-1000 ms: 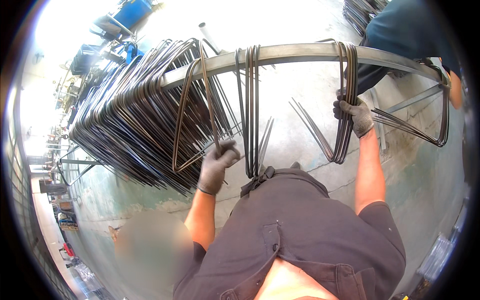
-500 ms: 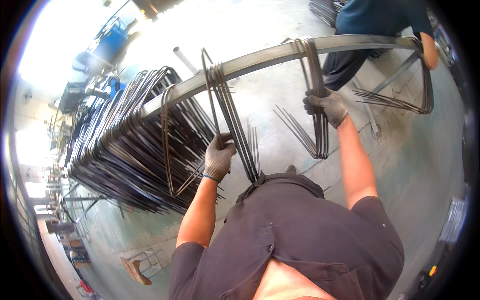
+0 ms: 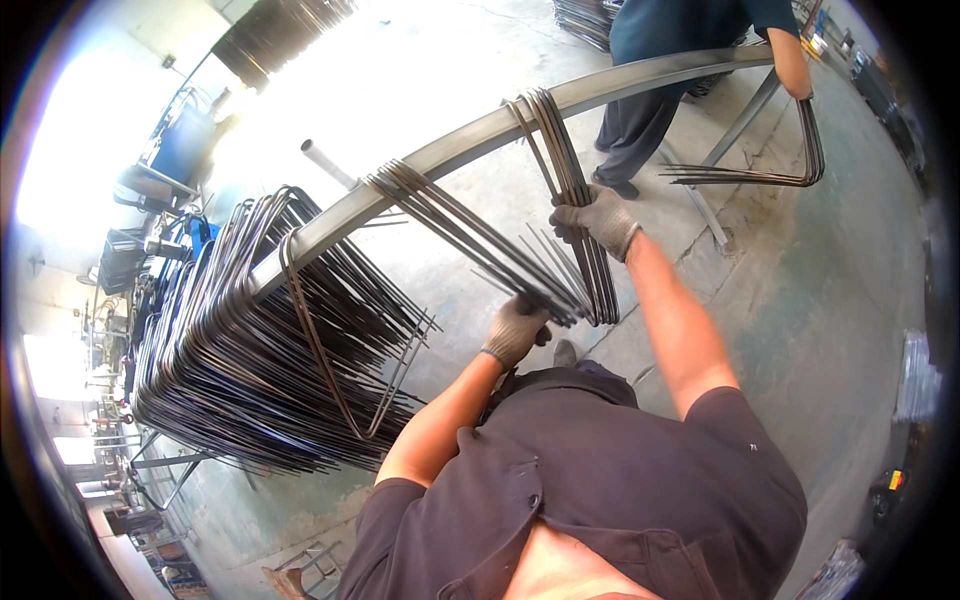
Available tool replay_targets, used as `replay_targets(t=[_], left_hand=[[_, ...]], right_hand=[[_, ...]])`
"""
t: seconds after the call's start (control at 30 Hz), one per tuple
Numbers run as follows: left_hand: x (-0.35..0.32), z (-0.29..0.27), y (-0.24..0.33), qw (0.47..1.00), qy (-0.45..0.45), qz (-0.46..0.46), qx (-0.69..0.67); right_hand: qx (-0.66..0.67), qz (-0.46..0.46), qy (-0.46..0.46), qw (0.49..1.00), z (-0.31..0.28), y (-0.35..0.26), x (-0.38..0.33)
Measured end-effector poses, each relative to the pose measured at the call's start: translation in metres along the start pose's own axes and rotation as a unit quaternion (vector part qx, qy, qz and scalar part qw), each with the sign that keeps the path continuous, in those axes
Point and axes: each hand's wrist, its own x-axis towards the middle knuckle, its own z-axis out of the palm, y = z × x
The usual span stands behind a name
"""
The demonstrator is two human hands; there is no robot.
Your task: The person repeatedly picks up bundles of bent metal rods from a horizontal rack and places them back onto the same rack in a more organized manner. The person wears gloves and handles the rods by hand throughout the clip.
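- The left hand [image 3: 515, 330], in a grey work glove, was closed in a fist around the lower end of a bundle of bent steel stirrups [image 3: 470, 235] that hung slanting over the long steel rail [image 3: 640, 80].
- That bundle ran from the rail down toward the person's chest, its loose wire ends fanned out just above the gloved knuckles.
- The right hand [image 3: 597, 220], also gloved, was curled shut around a second bundle of stirrups [image 3: 570, 170], gripping it partway down its length.
- The second bundle was looped over the rail to the right of the first and hung more steeply; its lower bend came down just beside the left hand's bundle, and whether the two touched could not be told.
- Both forearms were bare and reached up from the dark grey shirt [image 3: 620, 480] at the lower edge.
- To the left, a large stack of finished stirrups [image 3: 250, 370] hung packed together along the same rail, well apart from both hands.
- One single stirrup [image 3: 335, 360] hung loose against the front of that stack.
- At the far right end of the rail a co-worker in dark blue clothes [image 3: 660, 50] stood on the concrete floor [image 3: 800, 300], one arm down by a third stirrup bundle [image 3: 790, 170].
- A short pale pipe [image 3: 325, 160] stuck up behind the rail.
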Motion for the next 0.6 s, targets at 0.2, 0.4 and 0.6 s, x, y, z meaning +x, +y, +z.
replay_targets(t=[0.2,0.4,0.6], left_hand=[[0.017,0.006,0.028,1.000,0.006,0.010,0.014],[-0.016,-0.069,0.024,0.966,0.200,0.150,0.068],[-0.096,-0.179,0.075,0.839,0.446,0.273,0.153]], right_hand=[[-0.504,-0.211,0.285,0.788,0.066,-0.035,-0.025],[-0.660,-0.291,0.177,0.670,0.157,-0.054,0.021],[-0.656,-0.455,0.013,0.602,0.219,-0.054,0.052]])
